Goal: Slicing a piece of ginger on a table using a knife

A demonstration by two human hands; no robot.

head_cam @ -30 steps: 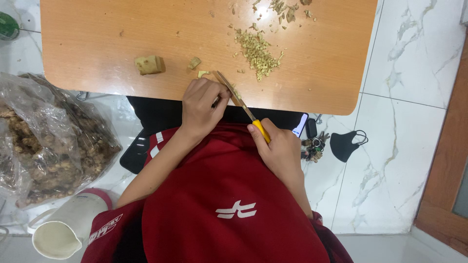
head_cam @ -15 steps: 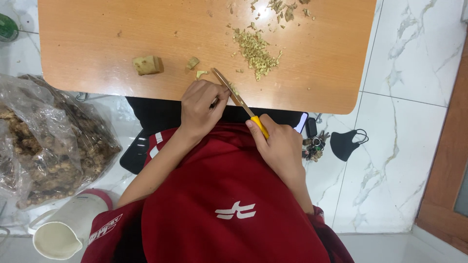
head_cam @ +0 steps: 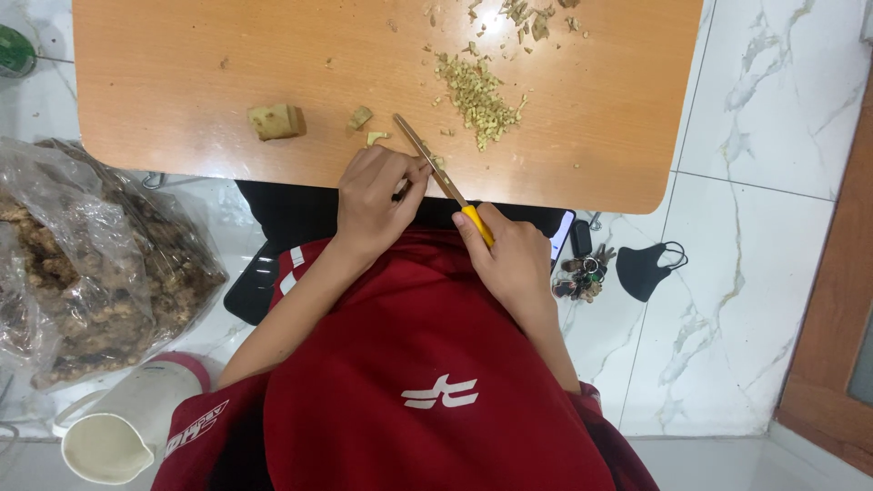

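Since half a second ago little has shifted: both hands stay at the near edge of the wooden table [head_cam: 182, 82], the knife [head_cam: 435, 168] angled much as before. In the middle of the frame, the right hand [head_cam: 514, 264] is closed around the knife's yellow handle, blade pointing up-left across the table edge. Just left of it, the left hand [head_cam: 373, 200] has its fingers curled over a small piece that I cannot make out, touching the blade. Above the hands lies a pile of chopped bits [head_cam: 477, 95]; a larger chunk [head_cam: 275, 122] sits upper left. A clear bag of roots [head_cam: 82, 264] fills the left edge
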